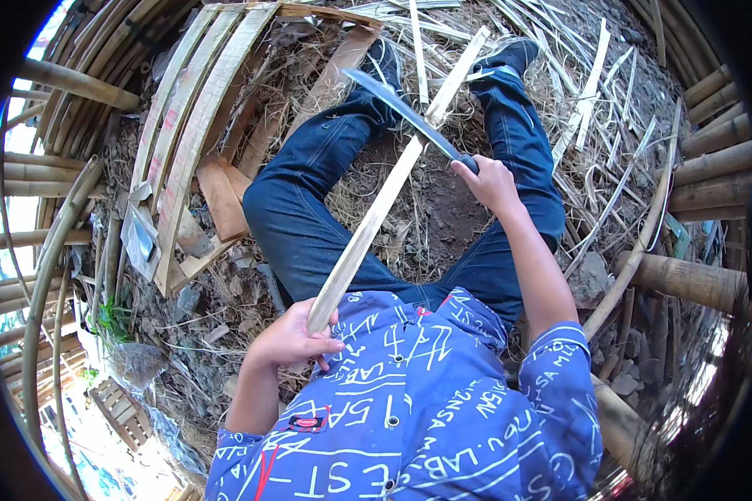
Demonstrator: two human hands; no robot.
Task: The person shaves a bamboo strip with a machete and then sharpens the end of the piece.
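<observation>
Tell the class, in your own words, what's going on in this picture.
A person sits on the ground with legs spread. The left hand holds the near end of a long pale strip, which points out between the feet. The right hand grips a long-bladed knife, its blade lying across the strip. Thin slivers litter the ground around.

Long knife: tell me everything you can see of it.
The knife has a long, grey, metal-looking blade and a dark handle, mostly hidden in the right hand. The blade slants across the pale strip, apparently touching it, its tip pointing towards the left shoe. How sharp it is can't be told.
</observation>
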